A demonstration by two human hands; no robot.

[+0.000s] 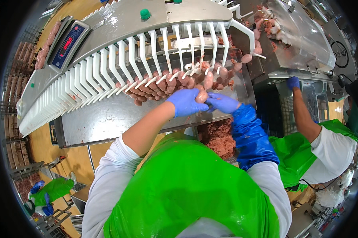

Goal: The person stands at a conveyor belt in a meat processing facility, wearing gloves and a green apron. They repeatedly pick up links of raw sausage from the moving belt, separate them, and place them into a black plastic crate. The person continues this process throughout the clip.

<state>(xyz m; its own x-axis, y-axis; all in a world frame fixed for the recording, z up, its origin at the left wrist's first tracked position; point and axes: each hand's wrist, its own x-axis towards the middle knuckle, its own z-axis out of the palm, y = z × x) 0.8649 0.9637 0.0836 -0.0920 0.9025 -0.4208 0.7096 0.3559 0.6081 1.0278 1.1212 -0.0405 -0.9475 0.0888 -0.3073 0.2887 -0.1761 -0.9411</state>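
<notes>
A plump pink sausage link (pixel 201 97) is gripped between the thumb and fingers of my left hand (pixel 185 102), in a blue-violet glove. My right hand (pixel 225 104), gloved alike and with a blue plastic sleeve above it, meets it from the right. Its fingers are bent together by the link's right side, and whatever they pinch is hidden. Just beyond my hands, strings of short sausages (pixel 171 80) hang in loops from the white plastic hooks (pixel 131 59) of a curved conveyor. More links (pixel 246 58) run up right toward a steel machine (pixel 302 37) with a clear cover.
Under the hooks lies a steel tray (pixel 93 125) with a raised rim. Ground meat (pixel 216 139) fills a container below my right forearm. A digital scale (pixel 67 47) sits back left. A co-worker's gloved hand (pixel 293 82) touches the machine at right; another person (pixel 52 194) is far left.
</notes>
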